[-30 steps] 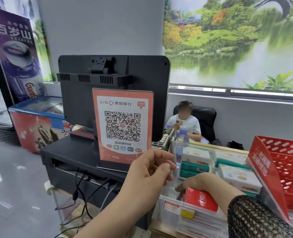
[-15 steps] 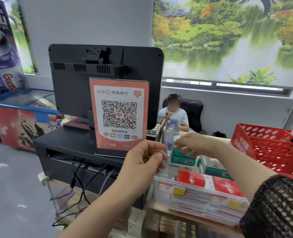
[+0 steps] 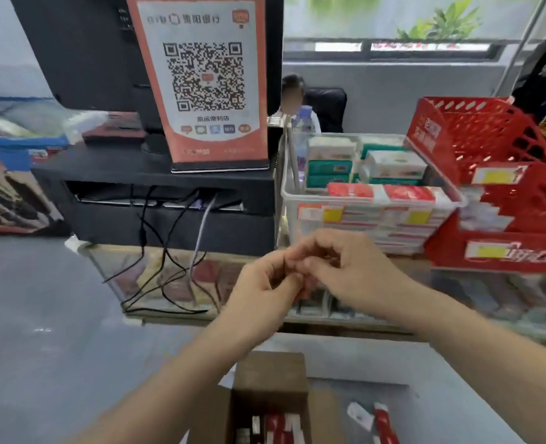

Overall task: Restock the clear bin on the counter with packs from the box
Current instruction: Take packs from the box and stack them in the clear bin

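The step looked like a pause between loads. The left hand point(image 3: 263, 283) and right hand point(image 3: 348, 267) met at the middle of the view, fingers curled and tips touching. Blur hid whether they pinched anything.

The clear plastic bin point(image 3: 289, 216) sat on the counter at one o'clock from them, with red-and-white packs point(image 3: 351, 190) lining its front. The open brown cardboard box point(image 3: 270, 376) lay at six o'clock and held more spare packs point(image 3: 281, 427). The next move probably called for reaching down, gripping packs and lifting them to the bin.
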